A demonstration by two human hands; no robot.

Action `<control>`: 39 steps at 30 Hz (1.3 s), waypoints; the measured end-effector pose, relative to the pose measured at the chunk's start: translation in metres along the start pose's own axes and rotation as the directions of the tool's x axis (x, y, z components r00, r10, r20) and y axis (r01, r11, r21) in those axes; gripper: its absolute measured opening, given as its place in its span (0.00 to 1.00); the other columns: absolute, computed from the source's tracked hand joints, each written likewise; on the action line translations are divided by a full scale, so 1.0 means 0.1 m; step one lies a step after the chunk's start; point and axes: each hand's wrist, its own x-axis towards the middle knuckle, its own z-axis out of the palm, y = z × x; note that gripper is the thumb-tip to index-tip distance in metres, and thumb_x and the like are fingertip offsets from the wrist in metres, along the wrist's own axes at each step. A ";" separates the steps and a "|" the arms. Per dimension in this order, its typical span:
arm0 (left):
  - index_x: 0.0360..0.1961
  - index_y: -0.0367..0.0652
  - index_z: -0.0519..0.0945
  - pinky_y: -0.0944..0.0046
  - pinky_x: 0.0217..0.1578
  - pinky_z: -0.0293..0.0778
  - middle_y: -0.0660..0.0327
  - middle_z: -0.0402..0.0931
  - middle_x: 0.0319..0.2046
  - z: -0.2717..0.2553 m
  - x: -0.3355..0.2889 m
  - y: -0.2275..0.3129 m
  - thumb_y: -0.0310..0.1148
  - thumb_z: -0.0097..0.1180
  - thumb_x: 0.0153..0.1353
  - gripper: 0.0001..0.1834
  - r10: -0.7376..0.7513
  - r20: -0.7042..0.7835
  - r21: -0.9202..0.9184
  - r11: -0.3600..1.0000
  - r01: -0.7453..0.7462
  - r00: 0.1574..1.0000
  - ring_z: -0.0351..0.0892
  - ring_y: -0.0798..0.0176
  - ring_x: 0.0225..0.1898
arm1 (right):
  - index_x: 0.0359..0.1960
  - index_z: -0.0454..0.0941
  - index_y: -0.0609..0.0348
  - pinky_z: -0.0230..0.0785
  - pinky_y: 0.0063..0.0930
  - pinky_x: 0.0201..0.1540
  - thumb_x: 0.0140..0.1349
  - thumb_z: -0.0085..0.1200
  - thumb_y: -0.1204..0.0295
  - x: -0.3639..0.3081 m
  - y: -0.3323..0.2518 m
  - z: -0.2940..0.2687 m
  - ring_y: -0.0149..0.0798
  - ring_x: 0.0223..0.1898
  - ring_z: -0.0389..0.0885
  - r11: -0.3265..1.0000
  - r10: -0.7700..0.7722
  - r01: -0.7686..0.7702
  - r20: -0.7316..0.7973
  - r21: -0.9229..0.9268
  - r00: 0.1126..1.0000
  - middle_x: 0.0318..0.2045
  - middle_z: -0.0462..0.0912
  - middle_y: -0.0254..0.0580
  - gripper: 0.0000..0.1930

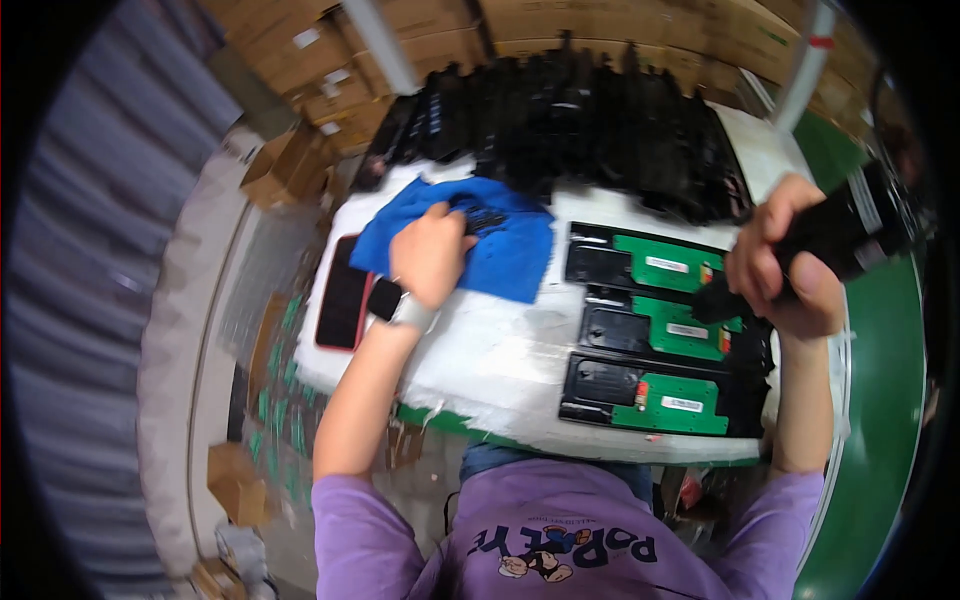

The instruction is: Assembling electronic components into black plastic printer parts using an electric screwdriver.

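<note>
Gripping a dark handheld tool (850, 235), the fingers of the right hand (785, 255) are clenched around it, above the right side of a white-topped bench (500, 350). Below and to the left of this hand, three black panels (608, 325) lie in a column, each carrying a green circuit board (660, 320); whether the tool touches one is unclear. The left hand (430, 255), wearing a watch (400, 306), rests on a blue cloth (515, 265), fingers curled beside small dark pieces (487, 218); whether they pinch any cannot be told. A phone (342, 300) lies left of it. Black parts (560, 120) are heaped along the far side.
</note>
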 end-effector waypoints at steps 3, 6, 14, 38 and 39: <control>0.24 0.39 0.77 0.54 0.30 0.71 0.53 0.73 0.25 0.03 0.07 -0.01 0.27 0.56 0.49 0.03 0.034 -0.055 -0.023 0.999 -0.036 0.998 0.75 0.48 0.29 | 0.34 0.62 0.62 0.55 0.18 0.13 0.48 0.59 0.60 -0.03 0.01 0.02 0.25 0.09 0.61 0.998 -0.042 0.042 -0.006 -0.046 0.999 0.12 0.65 0.31 0.22; 0.23 0.39 0.77 0.54 0.30 0.71 0.53 0.73 0.24 0.04 0.07 -0.06 0.28 0.56 0.50 0.04 -0.033 -0.124 -0.002 0.999 0.033 0.992 0.75 0.47 0.28 | 0.34 0.62 0.61 0.55 0.18 0.14 0.49 0.58 0.60 -0.02 0.00 -0.01 0.26 0.09 0.62 0.999 -0.011 0.012 0.026 -0.051 1.000 0.13 0.65 0.30 0.21; 0.31 0.33 0.78 0.69 0.25 0.72 0.58 0.77 0.25 -0.07 0.08 0.10 0.27 0.53 0.56 0.07 -0.207 0.080 -0.859 0.482 0.173 0.975 0.76 0.68 0.24 | 0.33 0.62 0.60 0.54 0.18 0.14 0.49 0.56 0.59 -0.03 0.04 0.03 0.24 0.08 0.59 0.993 -0.008 0.006 -0.016 -0.118 1.000 0.12 0.63 0.29 0.20; 0.37 0.35 0.77 0.79 0.23 0.64 0.61 0.76 0.26 0.00 0.08 1.29 0.28 0.54 0.59 0.08 0.443 0.433 -0.758 -0.292 0.583 0.785 0.66 0.76 0.22 | 0.41 0.64 0.59 0.62 0.27 0.31 0.60 0.42 0.55 0.01 -0.25 -0.18 0.26 0.15 0.63 0.935 -0.310 0.314 -0.049 0.167 0.949 0.19 0.66 0.29 0.20; 0.36 0.35 0.77 0.78 0.23 0.65 0.61 0.76 0.25 0.01 0.07 1.29 0.27 0.55 0.58 0.07 0.437 0.407 -0.809 -0.236 0.539 0.802 0.66 0.76 0.21 | 0.41 0.64 0.59 0.62 0.27 0.31 0.60 0.42 0.55 0.01 -0.24 -0.18 0.26 0.15 0.63 0.934 -0.310 0.315 -0.055 0.167 0.949 0.19 0.66 0.29 0.20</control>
